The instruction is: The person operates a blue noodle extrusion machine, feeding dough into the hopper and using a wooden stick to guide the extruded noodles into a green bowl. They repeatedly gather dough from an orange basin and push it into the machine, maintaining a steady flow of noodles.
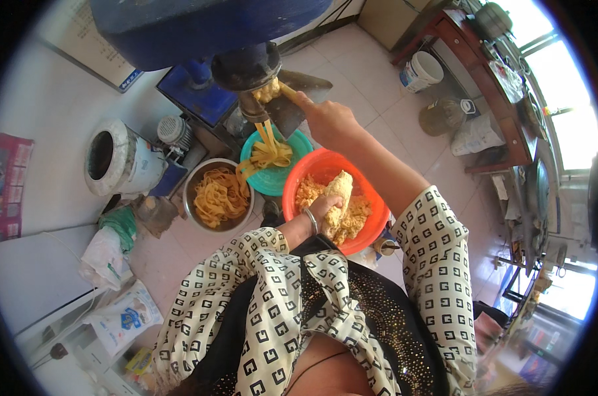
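My right hand (326,121) grips a short wooden stick (290,93), whose far end meets yellow dough (267,92) at the mouth of a blue noodle machine (244,67). Wide flat noodles (265,131) hang from the machine's metal outlet and pile in a teal plastic basin (274,184), with some draped over its rim. My left hand (324,210) is closed around a lump of yellow dough (339,190) in an orange-red plastic basin (294,173). Crumbly dough (357,216) lies around the lump.
A steel bowl (187,195) of noodles (220,198) stands left of the teal basin. Farther left are a white drum-shaped machine (130,158) and an electric motor (174,132). A white bucket (423,72), a plastic jug (441,118) and a red-brown table (497,84) stand at the right.
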The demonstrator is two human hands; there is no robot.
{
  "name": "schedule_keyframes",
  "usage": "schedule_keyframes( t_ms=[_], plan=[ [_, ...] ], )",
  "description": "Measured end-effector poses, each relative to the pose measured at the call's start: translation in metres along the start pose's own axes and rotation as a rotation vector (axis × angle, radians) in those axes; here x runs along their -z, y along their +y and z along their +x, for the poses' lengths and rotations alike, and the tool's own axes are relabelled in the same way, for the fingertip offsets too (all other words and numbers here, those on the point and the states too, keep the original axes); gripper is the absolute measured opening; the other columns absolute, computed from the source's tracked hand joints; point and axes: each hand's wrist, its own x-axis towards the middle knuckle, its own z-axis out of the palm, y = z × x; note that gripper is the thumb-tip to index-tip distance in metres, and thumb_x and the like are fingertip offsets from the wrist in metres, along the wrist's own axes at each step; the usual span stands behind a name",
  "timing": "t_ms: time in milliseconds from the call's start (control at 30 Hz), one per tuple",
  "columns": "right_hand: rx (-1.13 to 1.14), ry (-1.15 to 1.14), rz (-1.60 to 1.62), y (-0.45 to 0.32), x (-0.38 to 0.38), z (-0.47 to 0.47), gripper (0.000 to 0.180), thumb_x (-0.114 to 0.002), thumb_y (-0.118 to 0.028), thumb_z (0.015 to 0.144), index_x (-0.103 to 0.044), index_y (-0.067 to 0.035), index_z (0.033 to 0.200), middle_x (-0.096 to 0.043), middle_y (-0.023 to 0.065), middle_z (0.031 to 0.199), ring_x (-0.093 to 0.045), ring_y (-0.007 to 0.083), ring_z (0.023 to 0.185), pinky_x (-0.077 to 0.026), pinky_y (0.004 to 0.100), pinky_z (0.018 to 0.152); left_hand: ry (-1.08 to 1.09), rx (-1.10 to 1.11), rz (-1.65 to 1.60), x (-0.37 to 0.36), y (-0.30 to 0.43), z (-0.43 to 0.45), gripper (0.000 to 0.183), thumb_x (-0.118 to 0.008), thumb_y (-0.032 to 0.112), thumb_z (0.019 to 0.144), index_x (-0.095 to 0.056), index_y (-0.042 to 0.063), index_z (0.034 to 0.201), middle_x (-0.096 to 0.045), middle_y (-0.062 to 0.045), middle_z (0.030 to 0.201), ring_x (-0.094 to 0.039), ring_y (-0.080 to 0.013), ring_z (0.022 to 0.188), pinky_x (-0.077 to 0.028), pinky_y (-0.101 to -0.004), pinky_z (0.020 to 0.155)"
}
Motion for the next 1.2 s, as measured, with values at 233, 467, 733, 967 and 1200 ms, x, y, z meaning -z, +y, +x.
schedule_keyframes(
  t_ms=[233,467,733,967,1200],
  plan=[
    [0.005,0.027,0.032,-0.006,0.017,-0.014,0.063,-0.051,-0.009,0.084,-0.034,-0.012,0.144,-0.067,0.0162,0.082,-0.066,0.0334,0.076,-0.052,0.0441,0.063,-0.165,0.144,-0.073,0.003,0.015,-0.003,0.041,-0.062,0.027,0.085,-0.053,0.007,0.119,-0.064,-0.009,0.105,-0.065,-0.0225,0.090,-0.054,-0.0419,0.080],
    [-0.060,0.004,0.075,-0.006,0.017,-0.045,0.063,-0.050,-0.009,0.085,-0.033,-0.013,0.145,-0.065,0.0179,0.077,-0.066,0.0351,0.071,-0.052,0.0443,0.061,-0.376,0.207,-0.050,-0.003,0.025,-0.011,0.040,-0.063,0.029,0.089,-0.052,0.013,0.123,-0.062,-0.006,0.110,-0.062,-0.0270,0.105,-0.051,-0.0620,0.084],
    [-0.013,0.072,0.083,-0.004,0.001,-0.025,0.059,-0.049,-0.013,0.089,-0.033,-0.014,0.145,-0.064,0.0192,0.073,-0.064,0.0363,0.067,-0.050,0.0454,0.060,-0.276,0.072,-0.077,0.003,0.011,-0.001,0.046,-0.059,0.006,0.080,-0.045,0.009,0.124,-0.058,-0.014,0.112,-0.064,-0.0300,0.094,-0.057,-0.0513,0.077],
    [-0.001,0.073,0.040,-0.013,-0.004,-0.010,0.061,-0.047,-0.008,0.086,-0.033,-0.014,0.145,-0.064,0.0199,0.073,-0.065,0.0368,0.067,-0.051,0.0466,0.060,-0.104,-0.138,0.218,0.005,0.014,0.001,0.035,-0.056,-0.003,0.070,-0.054,0.005,0.104,-0.060,-0.010,0.084,-0.062,-0.0205,0.069,-0.055,-0.0327,0.063],
    [-0.026,0.089,0.087,-0.005,0.008,-0.020,0.061,-0.049,-0.010,0.086,-0.034,-0.016,0.145,-0.065,0.0178,0.074,-0.066,0.0351,0.069,-0.051,0.0445,0.059,-0.014,-0.134,0.409,0.005,0.020,0.006,0.041,-0.061,0.001,0.074,-0.051,0.005,0.113,-0.059,-0.006,0.093,-0.061,-0.0177,0.081,-0.054,-0.0323,0.069]
  ],
)
